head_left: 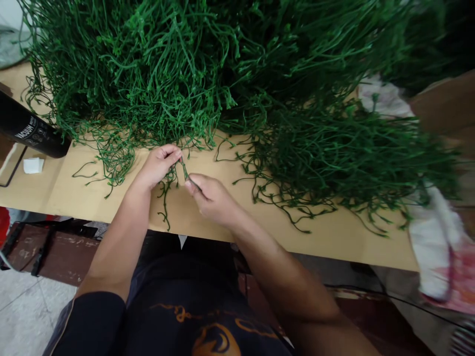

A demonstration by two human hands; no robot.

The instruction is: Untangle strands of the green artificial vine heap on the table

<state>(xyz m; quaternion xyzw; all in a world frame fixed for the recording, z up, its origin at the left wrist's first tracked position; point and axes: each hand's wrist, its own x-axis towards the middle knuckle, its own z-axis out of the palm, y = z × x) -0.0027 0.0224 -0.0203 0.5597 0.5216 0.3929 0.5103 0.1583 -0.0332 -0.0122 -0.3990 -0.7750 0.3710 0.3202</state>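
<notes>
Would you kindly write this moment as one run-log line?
left hand: pinching green stem; right hand: pinching same stem; large green pile: beyond hands; black bottle: far left

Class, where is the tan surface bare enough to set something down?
Bare: near strip between the right forearm and right stem pile; left front between the white scrap and small stem cluster. Crowded: far side, under the large heap.

The camera sits on the wearer's head, facing forward and down past the shirt (166,306). From close range, it takes in the left hand (159,165), right hand (213,200) and table (81,198).
</notes>
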